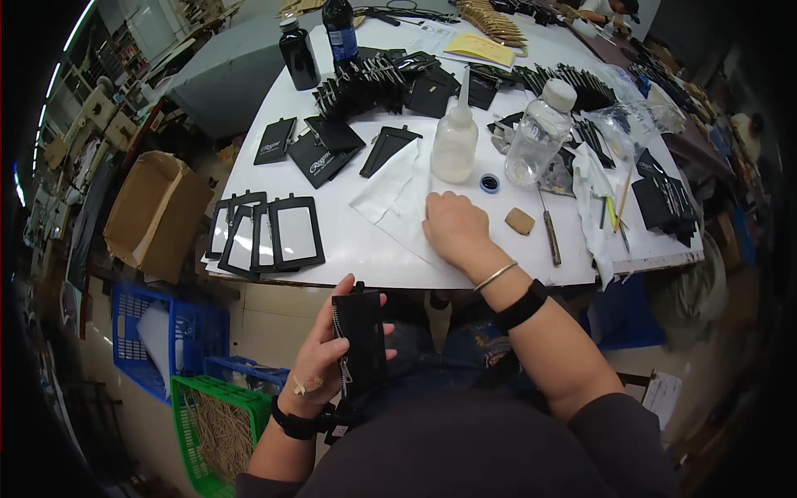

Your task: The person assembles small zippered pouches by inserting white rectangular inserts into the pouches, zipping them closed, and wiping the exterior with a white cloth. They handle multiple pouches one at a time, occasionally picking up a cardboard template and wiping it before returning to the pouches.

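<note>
My left hand point(320, 353) holds a black zippered card holder point(363, 340) upright below the table's front edge, thumb near the zip pull. On the table, my right hand point(457, 228) rests with curled fingers on the edge of a white cloth point(397, 207); its fingertips are mostly hidden. Just beyond it stands a translucent squeeze bottle point(455, 145) with a long nozzle. A small round dark pot with a blue rim point(490, 183), a tan block point(520, 221) and an awl-like tool with a wooden handle point(552, 239) lie to its right.
Black card holders with clear windows point(295, 232) lie at the front left. Behind are stacked black holders point(361, 87), dark bottles point(299, 54) and a clear plastic bottle point(540, 133). A cardboard box point(158, 212) and a green crate point(220, 390) stand left; another person point(606, 10) is far right.
</note>
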Available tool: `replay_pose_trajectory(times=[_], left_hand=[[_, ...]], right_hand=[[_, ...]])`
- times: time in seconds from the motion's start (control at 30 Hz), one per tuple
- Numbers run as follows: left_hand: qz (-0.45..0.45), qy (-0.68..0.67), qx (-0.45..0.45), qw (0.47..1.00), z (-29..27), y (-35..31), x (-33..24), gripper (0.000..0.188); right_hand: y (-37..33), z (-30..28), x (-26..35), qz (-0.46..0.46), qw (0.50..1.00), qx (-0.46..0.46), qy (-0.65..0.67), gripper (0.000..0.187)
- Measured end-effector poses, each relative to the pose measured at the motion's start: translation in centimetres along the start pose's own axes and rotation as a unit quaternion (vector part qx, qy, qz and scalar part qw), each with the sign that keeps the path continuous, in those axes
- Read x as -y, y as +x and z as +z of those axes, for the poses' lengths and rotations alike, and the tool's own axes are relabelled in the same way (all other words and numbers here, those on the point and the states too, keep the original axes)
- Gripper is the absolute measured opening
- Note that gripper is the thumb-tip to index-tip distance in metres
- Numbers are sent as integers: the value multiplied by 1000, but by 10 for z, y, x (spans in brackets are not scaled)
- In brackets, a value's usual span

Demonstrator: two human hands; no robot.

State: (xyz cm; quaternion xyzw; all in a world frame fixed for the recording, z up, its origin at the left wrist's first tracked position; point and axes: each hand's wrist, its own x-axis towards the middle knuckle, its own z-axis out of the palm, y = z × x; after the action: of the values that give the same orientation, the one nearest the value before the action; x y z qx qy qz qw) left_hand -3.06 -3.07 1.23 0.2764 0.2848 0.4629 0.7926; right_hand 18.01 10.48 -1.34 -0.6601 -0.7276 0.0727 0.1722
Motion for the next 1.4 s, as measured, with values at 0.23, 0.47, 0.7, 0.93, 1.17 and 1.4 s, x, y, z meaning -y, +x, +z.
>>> replay_pose_trajectory(times=[0.23,0.47,0.7,0.93,1.17,1.4], left_hand=[[-21,-49,61,997,-8,2,-10,72],[-67,-40,106,991,2,29,2,65],[-11,-13,108,994,9,36,-6,79],[-58,-28,32,997,21,43,2,78],[-25,44,-61,997,23,42,10,61],[13,108,-99,989,10,33,12,58]], right_hand=[[-33,-36,-32,286,620,114,722,22],[-58,-50,-40,314,641,168,680,32],[-80,-128,-61,51,746,2,664,34],[-69,-184,-121,-91,622,-173,758,29],[8,-197,-97,-100,927,-350,93,17],[29,-172,-27,-185,919,-336,88,24]])
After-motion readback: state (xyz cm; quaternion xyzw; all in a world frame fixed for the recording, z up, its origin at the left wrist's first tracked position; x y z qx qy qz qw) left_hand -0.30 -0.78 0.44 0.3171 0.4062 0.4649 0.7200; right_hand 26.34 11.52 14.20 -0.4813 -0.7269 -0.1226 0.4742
